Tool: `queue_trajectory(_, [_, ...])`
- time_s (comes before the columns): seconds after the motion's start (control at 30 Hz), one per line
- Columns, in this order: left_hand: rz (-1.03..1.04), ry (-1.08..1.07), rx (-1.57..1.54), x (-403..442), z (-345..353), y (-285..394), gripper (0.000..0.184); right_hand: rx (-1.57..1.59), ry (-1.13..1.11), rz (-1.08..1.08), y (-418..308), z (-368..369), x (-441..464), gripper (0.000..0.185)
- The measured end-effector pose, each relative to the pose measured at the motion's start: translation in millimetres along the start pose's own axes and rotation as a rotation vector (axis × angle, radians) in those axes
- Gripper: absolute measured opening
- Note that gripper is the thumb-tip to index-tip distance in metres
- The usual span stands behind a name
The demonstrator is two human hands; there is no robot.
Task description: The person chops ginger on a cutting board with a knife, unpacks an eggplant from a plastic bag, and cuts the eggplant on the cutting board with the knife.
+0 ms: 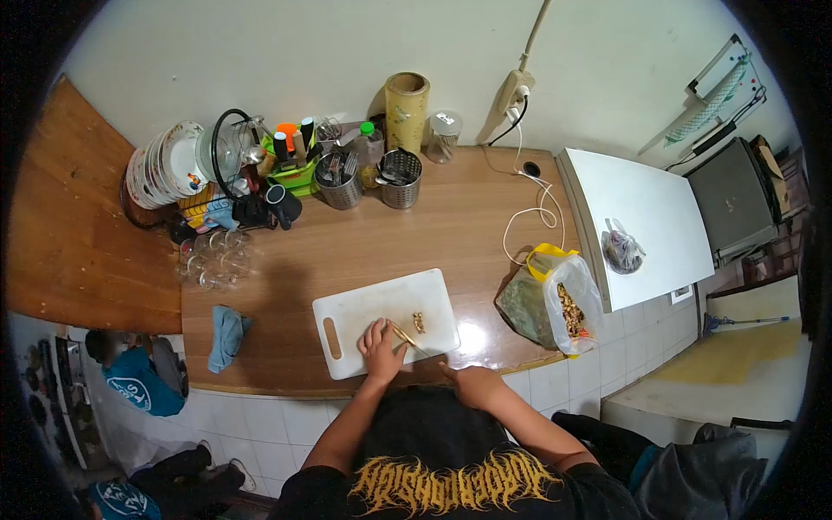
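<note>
My left hand (380, 354) rests on a white cutting board (355, 303), fingers bent down and thumb apart. Under its fingertips it grips a thin tan strip (404, 335) whose kind I cannot make out. Right of the strip, a short row of small brown pieces (419, 323) lies on the board. My right hand (475, 386) is at the table's front edge, just off the board's lower right corner. Its fingers are curled, with the index finger toward the board; whatever they hold is too small or hidden to name.
A plastic bag (575, 303) of brown pieces stands at the right beside a green bag (526, 305). A blue cloth (227, 338) and several glasses (217, 258) are at the left. Utensil holders (401, 186), a bottle and a dish rack line the wall. Other people (143, 377) are nearby.
</note>
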State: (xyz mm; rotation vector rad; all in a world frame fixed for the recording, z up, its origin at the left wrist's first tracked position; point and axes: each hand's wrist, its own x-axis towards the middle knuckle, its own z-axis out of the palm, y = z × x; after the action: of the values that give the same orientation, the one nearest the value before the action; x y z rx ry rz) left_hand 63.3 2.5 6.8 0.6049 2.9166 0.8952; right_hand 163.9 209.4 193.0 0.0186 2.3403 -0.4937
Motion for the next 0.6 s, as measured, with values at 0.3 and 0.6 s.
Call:
queue_trajectory(0.3, [0.001, 0.015, -0.005, 2.3, 1.2, -2.5, 0.07, 0.013, 0.008, -0.001, 9.6, 8.7, -4.6, 0.055])
queue_trajectory(0.6, [0.004, -0.003, 0.021, 2.0, 1.1, -3.5, 0.073, 0.025, -0.004, 0.019, 14.1, 10.9, -6.5, 0.056])
